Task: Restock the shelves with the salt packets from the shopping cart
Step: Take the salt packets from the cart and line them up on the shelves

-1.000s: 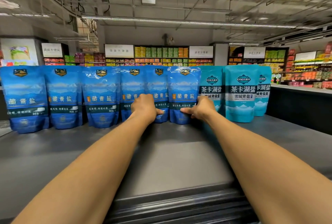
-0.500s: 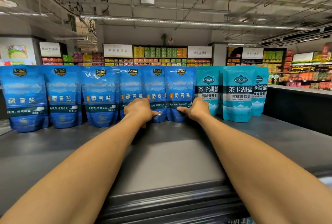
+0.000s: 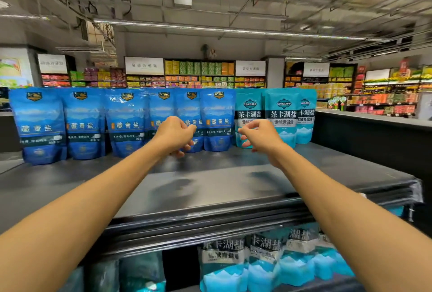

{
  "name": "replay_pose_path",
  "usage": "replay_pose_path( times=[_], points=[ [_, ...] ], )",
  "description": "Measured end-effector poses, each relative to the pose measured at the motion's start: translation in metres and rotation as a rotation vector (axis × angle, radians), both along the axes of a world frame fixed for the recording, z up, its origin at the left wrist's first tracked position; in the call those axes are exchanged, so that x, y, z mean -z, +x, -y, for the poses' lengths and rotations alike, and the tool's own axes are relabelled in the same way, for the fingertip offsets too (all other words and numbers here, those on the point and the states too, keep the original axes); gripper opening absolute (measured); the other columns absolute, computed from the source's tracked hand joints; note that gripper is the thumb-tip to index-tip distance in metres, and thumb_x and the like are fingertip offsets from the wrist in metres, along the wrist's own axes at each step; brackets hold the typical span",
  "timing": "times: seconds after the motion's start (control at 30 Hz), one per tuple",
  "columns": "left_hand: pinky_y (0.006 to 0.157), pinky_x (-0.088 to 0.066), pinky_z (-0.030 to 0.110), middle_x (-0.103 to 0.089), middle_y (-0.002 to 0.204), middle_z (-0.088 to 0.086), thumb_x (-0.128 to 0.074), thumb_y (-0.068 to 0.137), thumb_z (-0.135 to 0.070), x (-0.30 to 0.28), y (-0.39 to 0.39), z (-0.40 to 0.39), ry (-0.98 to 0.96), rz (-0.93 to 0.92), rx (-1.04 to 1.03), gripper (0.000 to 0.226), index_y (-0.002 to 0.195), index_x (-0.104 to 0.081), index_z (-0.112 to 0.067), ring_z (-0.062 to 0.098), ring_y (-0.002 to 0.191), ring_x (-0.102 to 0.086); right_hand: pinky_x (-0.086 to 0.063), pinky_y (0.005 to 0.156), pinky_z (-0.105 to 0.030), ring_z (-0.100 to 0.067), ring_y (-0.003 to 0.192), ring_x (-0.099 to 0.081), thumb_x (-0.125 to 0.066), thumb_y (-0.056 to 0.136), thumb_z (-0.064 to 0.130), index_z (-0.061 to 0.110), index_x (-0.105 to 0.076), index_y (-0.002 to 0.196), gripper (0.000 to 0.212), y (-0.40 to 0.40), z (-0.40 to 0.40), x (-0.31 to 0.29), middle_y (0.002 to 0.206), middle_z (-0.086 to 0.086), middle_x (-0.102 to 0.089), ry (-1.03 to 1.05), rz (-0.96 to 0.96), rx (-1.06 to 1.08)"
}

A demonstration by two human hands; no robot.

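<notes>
From the head camera: both arms reach out over the top shelf (image 3: 210, 186), a dark flat deck. Along its back edge stands a row of salt packets, all upright. Six dark blue packets (image 3: 126, 123) fill the left and middle, shoulder to shoulder, and three teal packets (image 3: 282, 116) close the row on the right, the last one partly tucked behind its neighbour.

The left hand (image 3: 175, 133) hangs in front of the fifth blue packet, fingers loosely curled, nothing in them. Whether the fingertips brush the packet's lower edge is hard to say; the frame is a bit smeared there.

The right hand (image 3: 259, 136) hovers in front of the first teal packet, just beside the gap between blue and teal. Its fingers are also loosely bent and hold nothing.

Below the shelf lip, a lower shelf shows more teal packets (image 3: 264, 261) packed close together, blurred. Far behind, aisles of coloured goods (image 3: 198, 71) line the back wall.
</notes>
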State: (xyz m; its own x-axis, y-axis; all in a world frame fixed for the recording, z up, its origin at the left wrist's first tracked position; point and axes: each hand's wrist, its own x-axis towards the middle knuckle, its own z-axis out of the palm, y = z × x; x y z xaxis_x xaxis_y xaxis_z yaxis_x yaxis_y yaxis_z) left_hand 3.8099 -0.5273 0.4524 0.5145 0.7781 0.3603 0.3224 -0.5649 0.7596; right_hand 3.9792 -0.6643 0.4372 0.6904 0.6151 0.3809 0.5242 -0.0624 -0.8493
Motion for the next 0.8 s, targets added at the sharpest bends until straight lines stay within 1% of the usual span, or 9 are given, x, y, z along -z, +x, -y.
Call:
replay_pose_path(
  times=[0.03, 0.1, 0.2, 0.3, 0.4, 0.53, 0.67, 0.73, 0.8],
  points=[
    [0.038, -0.046, 0.022, -0.072, 0.071, 0.011, -0.054, 0.096, -0.028, -0.002, 0.000, 0.016, -0.035, 0.079, 0.043, 0.033, 0.080, -0.066, -0.002, 0.014, 0.049, -0.060, -0.045, 0.054, -0.025, -0.014, 0.062, -0.065, -0.062, 0.092, 0.021, 0.014, -0.062, 0.088, 0.008, -0.006, 0.015, -0.001, 0.088, -0.008, -0.070, 0.065, -0.047, -0.040],
    [0.039, -0.045, 0.022, -0.070, 0.069, 0.006, -0.054, 0.096, -0.026, -0.005, 0.002, 0.052, -0.094, 0.222, 0.135, 0.026, 0.084, -0.064, -0.005, 0.011, 0.048, -0.058, -0.046, 0.056, -0.025, -0.013, 0.065, -0.064, -0.062, 0.094, 0.019, 0.015, -0.064, 0.092, 0.005, -0.018, 0.053, -0.001, 0.086, -0.006, -0.070, 0.171, -0.061, -0.091],
    [0.036, -0.041, 0.021, -0.068, 0.065, 0.001, -0.054, 0.096, -0.021, 0.000, 0.006, 0.112, -0.135, 0.380, 0.284, 0.019, 0.086, -0.064, -0.008, 0.010, 0.049, -0.054, -0.048, 0.055, -0.024, -0.007, 0.066, -0.066, -0.063, 0.095, 0.017, 0.016, -0.067, 0.092, 0.005, -0.034, 0.120, 0.006, 0.077, 0.001, -0.072, 0.323, -0.076, -0.104],
    [0.033, -0.035, 0.020, -0.068, 0.062, -0.002, -0.055, 0.097, -0.019, 0.023, 0.015, 0.178, -0.139, 0.452, 0.444, 0.017, 0.088, -0.064, -0.007, 0.009, 0.047, -0.048, -0.049, 0.054, -0.021, -0.006, 0.069, -0.068, -0.063, 0.095, 0.018, 0.013, -0.069, 0.096, 0.008, -0.045, 0.198, 0.034, 0.077, 0.003, -0.075, 0.426, -0.067, -0.021],
    [0.033, -0.032, 0.020, -0.066, 0.062, -0.001, -0.055, 0.097, -0.015, 0.062, 0.028, 0.243, -0.205, 0.500, 0.627, 0.016, 0.087, -0.062, -0.005, 0.013, 0.045, -0.044, -0.050, 0.056, -0.020, -0.010, 0.072, -0.069, -0.064, 0.094, 0.014, 0.014, -0.070, 0.095, 0.006, -0.050, 0.273, 0.082, 0.082, -0.004, -0.075, 0.464, -0.040, 0.154],
    [0.035, -0.032, 0.019, -0.063, 0.060, 0.005, -0.054, 0.097, -0.010, 0.134, 0.058, 0.326, -0.374, 0.383, 0.855, 0.018, 0.081, -0.059, -0.004, 0.020, 0.042, -0.042, -0.047, 0.052, -0.018, -0.011, 0.065, -0.066, -0.061, 0.094, 0.005, 0.013, -0.070, 0.092, 0.012, -0.057, 0.373, 0.155, 0.078, -0.005, -0.074, 0.472, -0.087, 0.452],
    [0.034, -0.033, 0.015, -0.061, 0.057, 0.002, -0.053, 0.097, -0.005, 0.224, 0.090, 0.409, -0.533, 0.134, 1.032, 0.016, 0.083, -0.059, 0.001, 0.008, 0.034, -0.040, -0.049, 0.050, -0.017, -0.010, 0.061, -0.066, -0.063, 0.092, 0.002, 0.013, -0.070, 0.090, 0.013, -0.076, 0.472, 0.232, 0.077, -0.006, -0.073, 0.397, -0.170, 0.742],
    [0.032, -0.031, 0.015, -0.061, 0.056, 0.003, -0.053, 0.098, -0.007, 0.269, 0.101, 0.444, -0.604, -0.015, 1.082, 0.017, 0.082, -0.059, -0.003, 0.007, 0.032, -0.040, -0.048, 0.050, -0.016, -0.009, 0.061, -0.066, -0.063, 0.092, 0.001, 0.010, -0.069, 0.091, 0.012, -0.088, 0.514, 0.268, 0.078, -0.006, -0.074, 0.349, -0.245, 0.846],
    [0.032, -0.031, 0.017, -0.062, 0.062, 0.006, -0.053, 0.098, -0.010, 0.312, 0.111, 0.482, -0.625, -0.174, 1.146, 0.016, 0.086, -0.060, -0.002, 0.009, 0.037, -0.044, -0.047, 0.049, -0.018, -0.010, 0.061, -0.065, -0.063, 0.093, 0.004, 0.015, -0.069, 0.090, 0.013, -0.102, 0.554, 0.304, 0.079, -0.005, -0.073, 0.322, -0.312, 0.957]
  ],
)
